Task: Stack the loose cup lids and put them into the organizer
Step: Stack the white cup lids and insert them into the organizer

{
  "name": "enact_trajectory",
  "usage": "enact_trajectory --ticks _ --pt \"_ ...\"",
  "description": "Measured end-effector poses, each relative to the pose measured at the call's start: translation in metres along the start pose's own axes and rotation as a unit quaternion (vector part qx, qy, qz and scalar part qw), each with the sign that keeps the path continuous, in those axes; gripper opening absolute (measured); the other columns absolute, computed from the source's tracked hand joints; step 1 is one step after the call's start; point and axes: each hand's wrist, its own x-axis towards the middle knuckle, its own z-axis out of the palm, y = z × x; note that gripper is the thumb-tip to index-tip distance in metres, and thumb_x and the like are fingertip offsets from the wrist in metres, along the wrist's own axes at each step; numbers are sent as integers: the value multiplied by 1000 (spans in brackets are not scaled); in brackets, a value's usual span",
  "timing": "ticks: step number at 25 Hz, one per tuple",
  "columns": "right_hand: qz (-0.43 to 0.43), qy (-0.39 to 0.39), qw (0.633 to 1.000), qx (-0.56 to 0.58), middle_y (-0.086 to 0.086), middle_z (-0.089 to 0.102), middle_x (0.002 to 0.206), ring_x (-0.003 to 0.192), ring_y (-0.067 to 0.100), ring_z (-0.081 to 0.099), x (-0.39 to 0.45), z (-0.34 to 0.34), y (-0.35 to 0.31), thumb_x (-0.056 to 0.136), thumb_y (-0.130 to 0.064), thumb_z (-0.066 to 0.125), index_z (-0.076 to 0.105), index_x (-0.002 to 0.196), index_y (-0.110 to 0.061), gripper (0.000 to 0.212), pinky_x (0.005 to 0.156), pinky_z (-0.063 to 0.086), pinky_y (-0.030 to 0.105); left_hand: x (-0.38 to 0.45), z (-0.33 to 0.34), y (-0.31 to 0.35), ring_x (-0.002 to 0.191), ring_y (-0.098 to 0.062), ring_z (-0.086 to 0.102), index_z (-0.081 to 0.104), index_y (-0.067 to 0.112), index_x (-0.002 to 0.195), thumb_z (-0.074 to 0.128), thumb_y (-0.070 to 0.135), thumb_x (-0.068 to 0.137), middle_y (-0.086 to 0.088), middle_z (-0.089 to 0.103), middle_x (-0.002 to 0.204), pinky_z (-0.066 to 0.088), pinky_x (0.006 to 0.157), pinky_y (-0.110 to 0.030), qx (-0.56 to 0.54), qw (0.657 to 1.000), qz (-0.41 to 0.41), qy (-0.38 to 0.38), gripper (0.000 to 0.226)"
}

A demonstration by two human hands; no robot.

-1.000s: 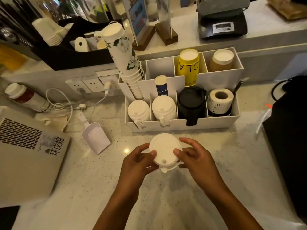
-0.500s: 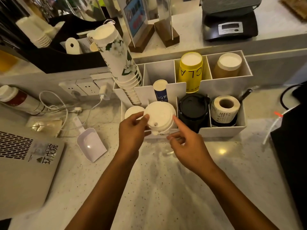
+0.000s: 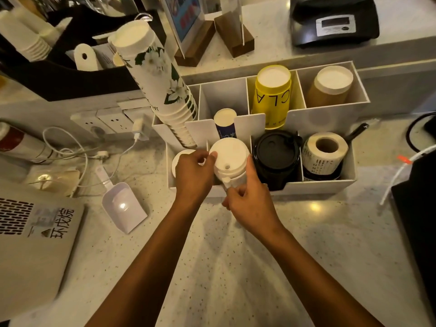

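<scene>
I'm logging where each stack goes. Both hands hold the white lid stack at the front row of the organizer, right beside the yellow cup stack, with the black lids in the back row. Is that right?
Not quite. The head view shows the left hand and right hand holding the white lid stack in the organizer front row, but the black lids sit beside it; the yellow cup stack is in the back row.

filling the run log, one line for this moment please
step: seating white plastic lid stack | slot: white organizer front, second from left | left hand: holding | right hand: holding
</scene>
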Motion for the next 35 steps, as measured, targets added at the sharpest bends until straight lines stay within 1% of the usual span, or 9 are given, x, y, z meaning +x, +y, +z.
enact_trajectory --ticks 3,7,14,17,20,22,26,29,35 --pt "6 -8 1000 -11 -1 63 133 92 14 70 0 3 3 93 -22 65 -4 156 -39 94 93 58 36 5 2 -4 90 -15 61 71 14 119 60 35 97 -6 72 119 46 66 -15 33 999 11 4 33" --pt "6 -8 1000 -25 0 61 137 98 17 70 5 5 7 93 -25 64 -7 156 -40 96 92 59 43 12 6 -9 102 -26 66 71 18 120 61 42 95 -7 69 125 60 86 -48 83 995 41 25 36" --pt "4 -44 996 -77 3 62 133 94 19 69 7 3 18 94 -28 60 -23 149 -48 102 84 62 44 13 11 -21 111 -27 63 64 29 129 55 49 95 -5 63 135 56 94 -53 128 989 79 12 40" --pt "-4 -22 994 -103 3 63 130 98 20 67 3 -3 15 94 -28 61 -8 155 -41 93 88 60 43 9 9 -20 117 -28 60 62 26 130 56 44 97 -6 59 138 53 98 -52 144 984 101 33 39" --pt "-146 75 978 -131 4 67 127 99 20 68 -14 -6 9 94 -27 58 32 154 -26 65 86 61 40 -1 4 -25 126 -30 56 59 18 134 51 36 100 -7 57 142 48 105 -54 167 966 187 56 39" --pt "-226 93 956 -165 10 53 147 106 27 69 -11 -5 6 92 -23 55 39 151 -17 61 82 62 39 -2 2 -27 138 -31 46 52 17 142 43 37 100 -8 50 150 37 114 -51 210 948 237 34 47" --pt "-125 -2 941 -314 3 -19 167 111 27 64 12 -4 -1 95 -22 58 -6 158 -16 89 84 60 37 4 5 -32 155 -17 3 19 23 158 14 47 102 3 16 167 9 122 -41 322 903 280 -59 61" --pt "-95 -6 929 -356 5 -25 165 99 27 67 16 -3 2 96 -26 57 -11 157 -16 92 82 58 34 7 7 -38 154 -14 0 14 22 158 1 52 97 5 9 167 6 123 -37 323 901 277 -81 69" --pt "-91 3 924 -371 6 -26 165 87 25 68 22 2 6 92 -26 61 -13 157 -19 99 78 59 33 5 18 -48 154 -10 9 23 21 157 13 43 103 6 17 166 10 124 -35 239 930 270 -68 60"
